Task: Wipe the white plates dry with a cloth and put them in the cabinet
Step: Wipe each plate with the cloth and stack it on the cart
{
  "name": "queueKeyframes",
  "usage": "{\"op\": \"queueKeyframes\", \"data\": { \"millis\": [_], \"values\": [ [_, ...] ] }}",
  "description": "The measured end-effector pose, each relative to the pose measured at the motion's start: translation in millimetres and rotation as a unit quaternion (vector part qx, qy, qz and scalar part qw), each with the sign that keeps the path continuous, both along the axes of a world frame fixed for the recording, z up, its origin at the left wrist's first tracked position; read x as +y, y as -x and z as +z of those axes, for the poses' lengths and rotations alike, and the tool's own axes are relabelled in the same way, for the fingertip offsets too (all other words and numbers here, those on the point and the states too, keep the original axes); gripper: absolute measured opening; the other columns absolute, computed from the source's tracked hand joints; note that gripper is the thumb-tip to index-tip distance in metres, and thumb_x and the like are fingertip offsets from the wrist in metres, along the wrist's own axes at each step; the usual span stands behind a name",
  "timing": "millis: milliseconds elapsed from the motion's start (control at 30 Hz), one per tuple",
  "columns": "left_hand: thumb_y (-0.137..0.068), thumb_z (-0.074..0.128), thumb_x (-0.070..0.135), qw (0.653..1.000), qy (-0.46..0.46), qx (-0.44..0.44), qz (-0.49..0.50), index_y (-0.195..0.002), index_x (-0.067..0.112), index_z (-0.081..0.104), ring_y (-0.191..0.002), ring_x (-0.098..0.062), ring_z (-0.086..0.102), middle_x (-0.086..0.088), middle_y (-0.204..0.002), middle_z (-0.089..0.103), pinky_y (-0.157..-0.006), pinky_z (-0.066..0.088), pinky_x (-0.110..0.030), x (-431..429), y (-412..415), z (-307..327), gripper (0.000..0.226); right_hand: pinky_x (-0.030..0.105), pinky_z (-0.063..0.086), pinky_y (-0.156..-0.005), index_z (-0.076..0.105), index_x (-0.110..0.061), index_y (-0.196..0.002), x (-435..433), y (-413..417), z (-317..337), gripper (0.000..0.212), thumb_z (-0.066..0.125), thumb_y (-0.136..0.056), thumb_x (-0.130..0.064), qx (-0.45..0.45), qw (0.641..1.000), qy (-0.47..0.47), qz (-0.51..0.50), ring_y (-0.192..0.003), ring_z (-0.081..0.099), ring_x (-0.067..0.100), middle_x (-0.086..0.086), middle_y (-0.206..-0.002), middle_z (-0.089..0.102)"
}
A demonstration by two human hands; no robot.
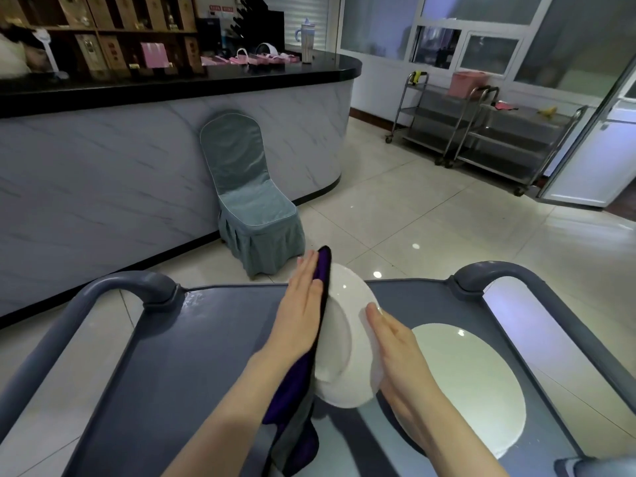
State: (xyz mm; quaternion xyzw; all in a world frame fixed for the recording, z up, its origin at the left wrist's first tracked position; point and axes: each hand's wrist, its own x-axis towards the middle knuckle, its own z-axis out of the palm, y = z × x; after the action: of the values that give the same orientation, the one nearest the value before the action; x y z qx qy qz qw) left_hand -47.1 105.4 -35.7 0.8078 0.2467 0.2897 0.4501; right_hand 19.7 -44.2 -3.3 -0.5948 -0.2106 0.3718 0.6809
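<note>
Plate is white, stood up on edge above the cart, tilted, inner face toward the right. It is sandwiched between both hands. Left hand is flat, fingers straight and together, pressing the cloth against the plate's left side. The cloth is dark purple; its top end sticks up past the fingertips and its lower end hangs under the wrist toward the cart tray. Right hand is also flat, fingers straight, palm against the plate's right rim, nothing curled round it. The hands are apart with only plate and cloth between them.

Second plate, white, lies flat on the cart tray just right of the right forearm, partly hidden by it. The cart is grey with a curved handle at each far corner.

Beyond the cart: tiled floor, a chair in a teal cover against a marble-look counter with a black top. Steel trolleys stand far right by the wall, a pink bin on one.
</note>
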Motion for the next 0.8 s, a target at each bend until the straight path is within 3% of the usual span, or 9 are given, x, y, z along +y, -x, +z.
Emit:
{"op": "queueKeyframes", "data": {
  "millis": [100, 233, 333, 467, 567, 700, 800],
  "values": [
    [-0.108, 0.027, 0.016, 0.999, 0.027, -0.009, 0.016, -0.152, 0.033, 0.01, -0.148, 0.002, 0.007, 0.018, -0.161, 0.008, -0.114, 0.005, -0.005, 0, 12, -10, 0.051, 0.037, 0.056, -0.085, 0.07, -0.015, -0.12, -2, -13, 9, 0.047, 0.056, -0.089, -0.047, 0.046, 0.998, -0.023, -0.039, -0.108, 0.071, 0.026, 0.008, -0.116, 0.074],
    [-0.107, 0.029, 0.012, 0.996, 0.075, -0.033, 0.037, -0.147, 0.043, 0.009, -0.146, 0.008, 0.009, 0.022, -0.161, 0.008, -0.114, 0.006, -0.006, -19, 18, -21, 0.055, 0.032, 0.061, -0.077, 0.068, -0.014, -0.123, -4, -23, 17, 0.051, 0.055, -0.089, -0.05, 0.076, 0.995, -0.054, -0.041, -0.108, 0.071, 0.025, 0.008, -0.118, 0.074],
    [-0.106, 0.03, 0.013, 0.998, 0.024, -0.049, 0.02, -0.149, 0.04, 0.007, -0.146, 0.01, 0.002, 0.022, -0.161, 0.005, -0.117, 0.004, -0.01, -25, 9, -9, 0.055, 0.031, 0.06, -0.078, 0.068, -0.014, -0.122, 1, -20, 17, 0.052, 0.057, -0.086, -0.049, 0.068, 0.996, -0.053, -0.035, -0.108, 0.071, 0.025, 0.008, -0.118, 0.074],
    [-0.103, 0.024, 0.029, 0.997, -0.071, -0.024, -0.026, -0.153, 0.034, 0.01, -0.147, 0.008, -0.004, 0.023, -0.161, 0.005, -0.118, 0.0, -0.013, -16, -1, 12, 0.052, 0.03, 0.059, -0.081, 0.075, -0.019, -0.115, 4, -12, 10, 0.044, 0.058, -0.087, -0.049, 0.061, 0.997, -0.041, -0.027, -0.11, 0.07, 0.027, 0.01, -0.119, 0.073],
    [-0.105, 0.027, 0.025, 0.994, -0.093, -0.008, -0.054, -0.155, 0.034, 0.015, -0.147, 0.008, 0.0, 0.024, -0.161, 0.007, -0.118, 0.001, -0.013, -8, 2, 11, 0.052, 0.032, 0.058, -0.084, 0.074, -0.023, -0.117, 3, -11, 8, 0.04, 0.057, -0.092, -0.049, 0.069, 0.997, -0.039, -0.023, -0.114, 0.068, 0.028, 0.01, -0.122, 0.072],
    [-0.106, 0.031, 0.014, 1.0, 0.009, -0.029, 0.006, -0.149, 0.043, 0.014, -0.145, 0.01, 0.011, 0.029, -0.157, 0.013, -0.12, 0.011, -0.018, -7, 13, -8, 0.054, 0.033, 0.059, -0.081, 0.076, -0.022, -0.112, 0, -15, 9, 0.039, 0.059, -0.089, -0.049, 0.073, 0.995, -0.046, -0.047, -0.11, 0.07, 0.028, 0.009, -0.119, 0.073],
    [-0.106, 0.031, 0.018, 0.992, 0.112, -0.037, 0.054, -0.149, 0.048, 0.015, -0.145, 0.007, 0.018, 0.029, -0.157, 0.019, -0.121, 0.014, -0.024, -20, 23, -25, 0.055, 0.029, 0.059, -0.072, 0.078, -0.024, -0.105, -2, -18, 15, 0.037, 0.06, -0.086, -0.049, 0.074, 0.994, -0.06, -0.047, -0.102, 0.073, 0.022, 0.007, -0.114, 0.075]
  ]
}}
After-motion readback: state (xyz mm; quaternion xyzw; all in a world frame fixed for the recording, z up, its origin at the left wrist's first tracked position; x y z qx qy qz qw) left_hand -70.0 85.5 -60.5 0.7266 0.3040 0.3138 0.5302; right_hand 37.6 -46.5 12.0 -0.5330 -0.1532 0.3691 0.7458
